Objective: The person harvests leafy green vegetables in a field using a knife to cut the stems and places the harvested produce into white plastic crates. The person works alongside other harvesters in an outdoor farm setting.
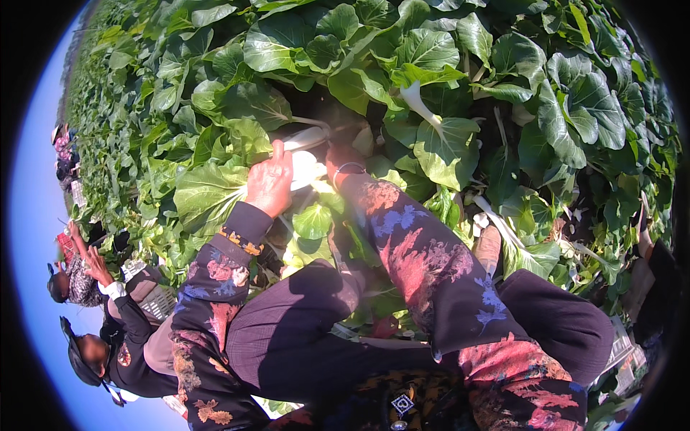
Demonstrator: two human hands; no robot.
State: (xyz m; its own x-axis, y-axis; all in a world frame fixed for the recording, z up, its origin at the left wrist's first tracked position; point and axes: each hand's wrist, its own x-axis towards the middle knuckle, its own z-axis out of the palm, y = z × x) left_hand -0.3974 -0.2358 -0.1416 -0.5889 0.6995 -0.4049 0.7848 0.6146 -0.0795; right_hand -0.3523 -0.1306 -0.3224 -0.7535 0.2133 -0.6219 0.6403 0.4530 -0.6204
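My left hand (270, 180) is closed around a leafy green vegetable with thick white stalks (306, 169), which looks like bok choy. Its broad leaf (207, 194) spreads out to the left of the hand. Close by on the right, my right hand (340, 156), with a bracelet at the wrist, reaches down at the base of the stalks. Glare and shadow blur its fingers, so what it holds cannot be made out. A pale stalk of another plant (307, 137) lies just above both hands, and loose leaves (312, 221) lie below them.
Dense leafy plants (431, 48) fill the ground ahead. A cut leaf with a white stalk (501, 221) lies by my shoe (488, 245). Co-workers crouch at the left, one in a dark cap (81, 350), near a white plastic crate (159, 301). Another crate (620, 345) stands at the lower right.
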